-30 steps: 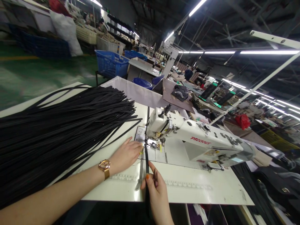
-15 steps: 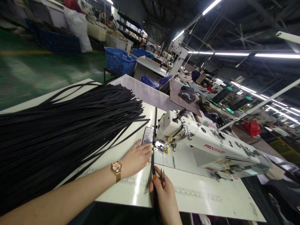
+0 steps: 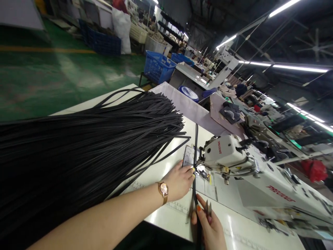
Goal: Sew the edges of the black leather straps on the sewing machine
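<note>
A narrow black strip (image 3: 196, 146) runs lengthwise past the needle area of a white sewing machine (image 3: 226, 151). My left hand (image 3: 180, 180), with a watch on the wrist, lies flat beside the needle area, its fingertips at the strip's left edge. Nearer to me, my right hand (image 3: 208, 218) pinches the strip between thumb and fingers. Small scissors (image 3: 208, 208) are also in my right hand, their blades pointing up and away from the strip.
A large pile of black strips (image 3: 104, 146) covers the left of the white table (image 3: 166, 163). Beyond the table are a blue crate (image 3: 158, 67) and a grey-brown board with dark cloth (image 3: 230, 111). The machine's arm fills the right side.
The whole view has shifted, so the table, machine and hands appear farther right. Both hands keep nearly the same places along the strip.
</note>
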Demonstrator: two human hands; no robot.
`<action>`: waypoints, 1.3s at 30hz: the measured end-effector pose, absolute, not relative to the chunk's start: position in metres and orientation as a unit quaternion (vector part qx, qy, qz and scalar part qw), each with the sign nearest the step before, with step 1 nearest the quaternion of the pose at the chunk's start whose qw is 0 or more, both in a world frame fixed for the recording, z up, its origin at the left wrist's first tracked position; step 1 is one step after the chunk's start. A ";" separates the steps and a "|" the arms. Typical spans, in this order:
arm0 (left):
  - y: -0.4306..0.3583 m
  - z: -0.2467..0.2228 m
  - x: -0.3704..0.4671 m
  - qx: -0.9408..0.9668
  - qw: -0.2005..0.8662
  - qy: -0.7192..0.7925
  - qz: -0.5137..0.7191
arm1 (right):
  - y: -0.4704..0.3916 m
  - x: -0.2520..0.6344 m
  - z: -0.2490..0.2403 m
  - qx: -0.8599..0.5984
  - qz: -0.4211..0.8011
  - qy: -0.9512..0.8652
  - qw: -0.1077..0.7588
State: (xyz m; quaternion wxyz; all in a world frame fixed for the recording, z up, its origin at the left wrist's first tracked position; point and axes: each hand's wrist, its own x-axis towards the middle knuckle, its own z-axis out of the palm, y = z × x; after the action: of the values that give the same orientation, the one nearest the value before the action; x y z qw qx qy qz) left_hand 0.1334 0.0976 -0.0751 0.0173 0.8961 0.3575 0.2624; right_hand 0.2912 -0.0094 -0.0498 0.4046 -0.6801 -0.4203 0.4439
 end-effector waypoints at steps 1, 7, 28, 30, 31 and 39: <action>0.098 -0.076 0.133 0.896 0.017 0.357 0.265 | -0.009 0.290 -0.049 -0.682 0.441 -0.423 0.403; 0.099 -0.077 0.133 0.895 0.014 0.358 0.264 | -0.009 0.284 -0.045 -0.686 0.415 -0.441 0.403; 0.096 -0.071 0.134 0.896 0.024 0.361 0.257 | -0.007 0.295 -0.060 -0.665 0.432 -0.498 0.349; 0.096 -0.071 0.134 0.896 0.025 0.360 0.257 | -0.006 0.297 -0.061 -0.663 0.436 -0.496 0.353; 0.096 -0.072 0.134 0.897 0.026 0.359 0.257 | -0.006 0.297 -0.061 -0.663 0.436 -0.495 0.353; 0.095 -0.069 0.136 0.905 0.013 0.355 0.233 | -0.013 0.283 -0.051 -0.686 0.365 -0.551 0.303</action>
State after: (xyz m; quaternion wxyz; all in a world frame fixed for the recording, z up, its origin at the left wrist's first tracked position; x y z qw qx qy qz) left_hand 0.1361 0.0954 -0.0695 0.0129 0.9052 0.3554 0.2327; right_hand 0.2834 -0.0127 -0.0514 0.3034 -0.6860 -0.5512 0.3653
